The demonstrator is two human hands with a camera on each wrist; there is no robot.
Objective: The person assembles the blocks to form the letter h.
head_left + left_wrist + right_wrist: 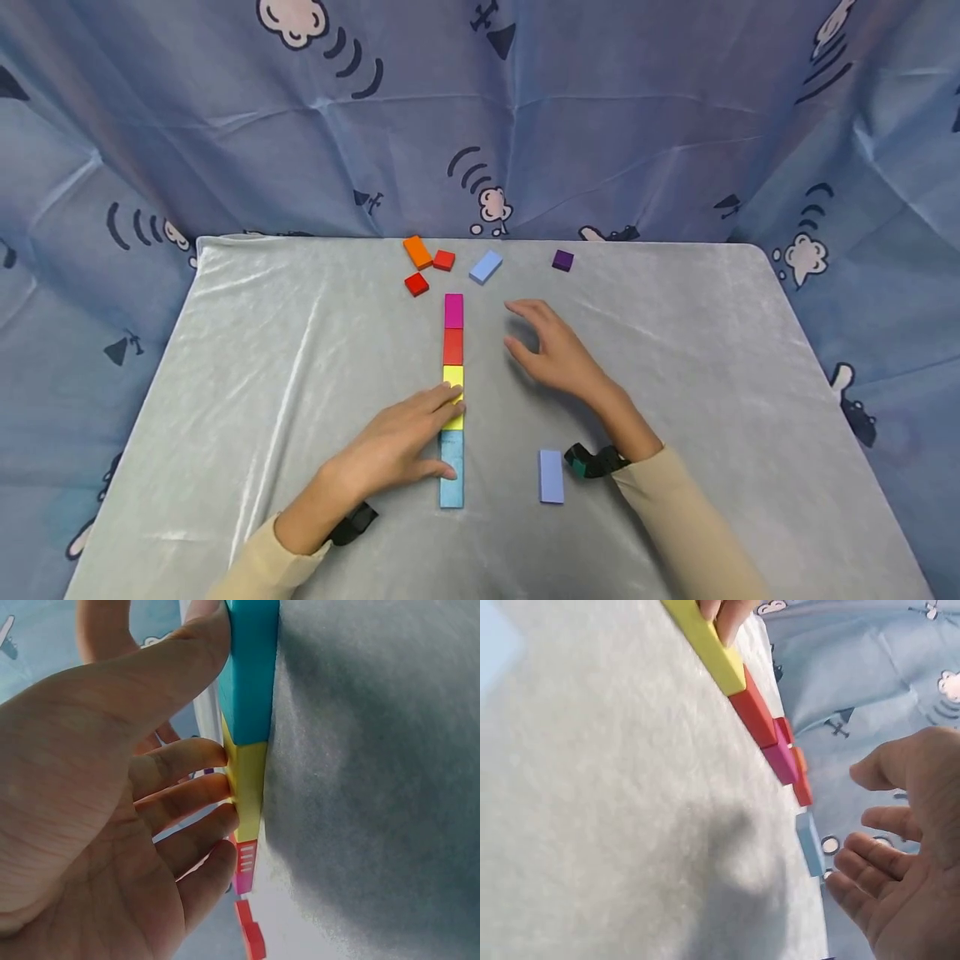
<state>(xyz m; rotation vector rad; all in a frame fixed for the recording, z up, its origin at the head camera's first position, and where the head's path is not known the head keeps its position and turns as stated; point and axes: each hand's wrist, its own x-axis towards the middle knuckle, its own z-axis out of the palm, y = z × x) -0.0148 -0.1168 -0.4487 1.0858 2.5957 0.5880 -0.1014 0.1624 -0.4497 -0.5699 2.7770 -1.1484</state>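
Observation:
A straight row of blocks runs away from the person in the head view: a turquoise block (pixel 452 483) nearest, then yellow (pixel 453 423), red (pixel 453 347) and magenta (pixel 453 311). My left hand (pixel 397 442) rests on this row, its fingertips touching the yellow block and its thumb on the turquoise one. The left wrist view shows these fingers extended, fairly straight, against the yellow block (pixel 247 787). To the right of the row, my right hand (pixel 558 354) hovers over the table, thumb and fingers spread, holding nothing. In the right wrist view its palm (pixel 922 900) is bare.
Behind the row lie an orange block (pixel 417 252), two red blocks (pixel 417 284), a periwinkle block (pixel 486 267) and a small dark purple block (pixel 563 261). Another periwinkle block (pixel 551 477) lies beside the right wrist. A blue patterned curtain (pixel 637 125) surrounds the grey-covered table (pixel 225 367).

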